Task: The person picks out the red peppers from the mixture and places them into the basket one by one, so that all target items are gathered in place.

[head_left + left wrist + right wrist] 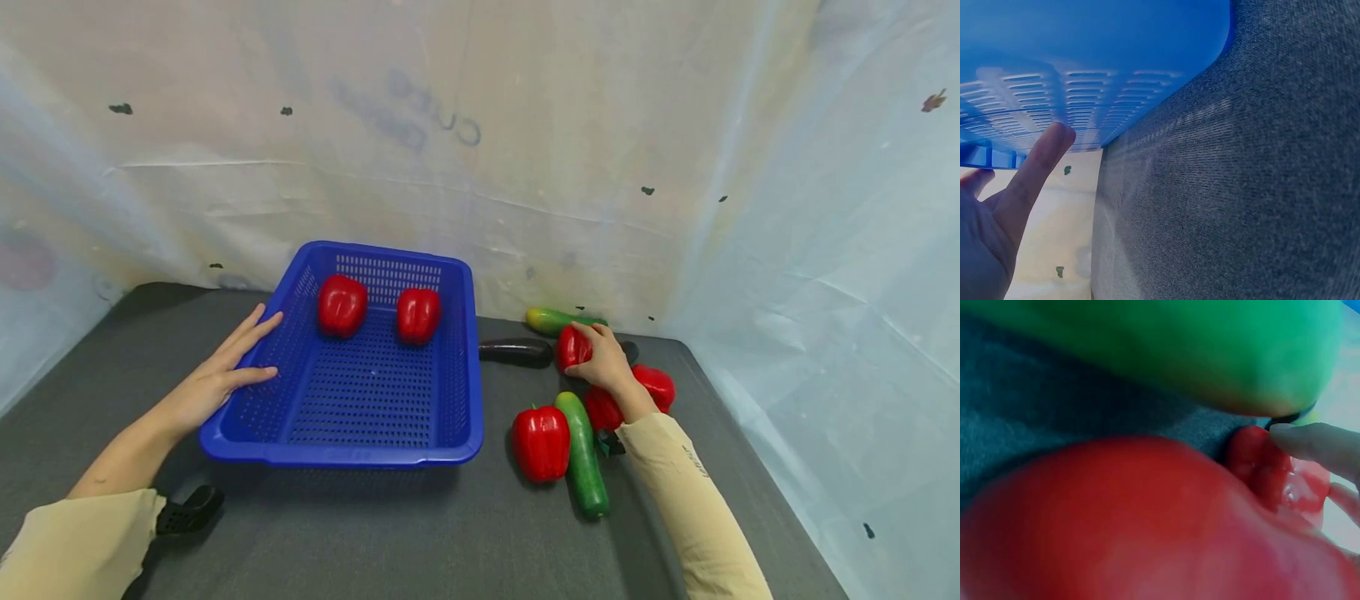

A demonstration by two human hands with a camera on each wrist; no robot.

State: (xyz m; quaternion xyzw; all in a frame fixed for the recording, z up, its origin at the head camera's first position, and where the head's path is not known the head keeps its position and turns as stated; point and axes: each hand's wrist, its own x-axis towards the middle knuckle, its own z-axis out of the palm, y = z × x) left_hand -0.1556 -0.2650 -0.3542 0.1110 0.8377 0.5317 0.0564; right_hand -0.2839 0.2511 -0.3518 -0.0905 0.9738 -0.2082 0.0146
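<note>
A blue perforated plastic basket stands left of centre in the head view, two red bell peppers lying inside at its far end. My left hand touches the basket's left side, fingers and thumb extended; its thumb lies against the slotted wall in the left wrist view. On the right, my right hand grips another red bell pepper between thumb and fingers. That pepper shows partly behind the fingers in the right wrist view, beyond a large, near red pepper.
A red bell pepper and a green cucumber lie nearer me. Further red peppers sit under and beside my right forearm. A dark eggplant and a yellow-green cucumber lie near the plastic sheet wall.
</note>
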